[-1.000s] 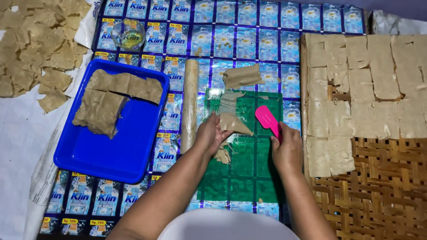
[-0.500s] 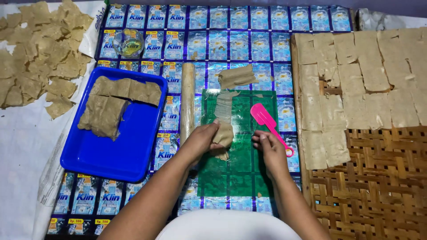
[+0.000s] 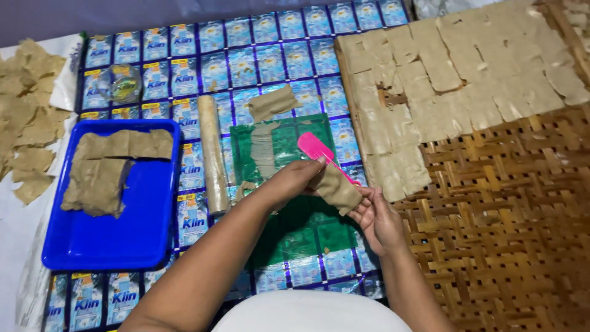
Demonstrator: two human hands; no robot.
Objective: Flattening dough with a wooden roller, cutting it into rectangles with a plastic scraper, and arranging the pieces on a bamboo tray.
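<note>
Beside the hands (image 3: 335, 197), rolling pin (image 3: 212, 154)

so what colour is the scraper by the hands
Bright pink scraper, clearest in the head view.

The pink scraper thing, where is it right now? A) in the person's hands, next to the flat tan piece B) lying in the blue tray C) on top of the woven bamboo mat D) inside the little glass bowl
A: the pink scraper sticks up from between the left hand and the right hand, which hold the flat tan piece over the green sheet.
</note>
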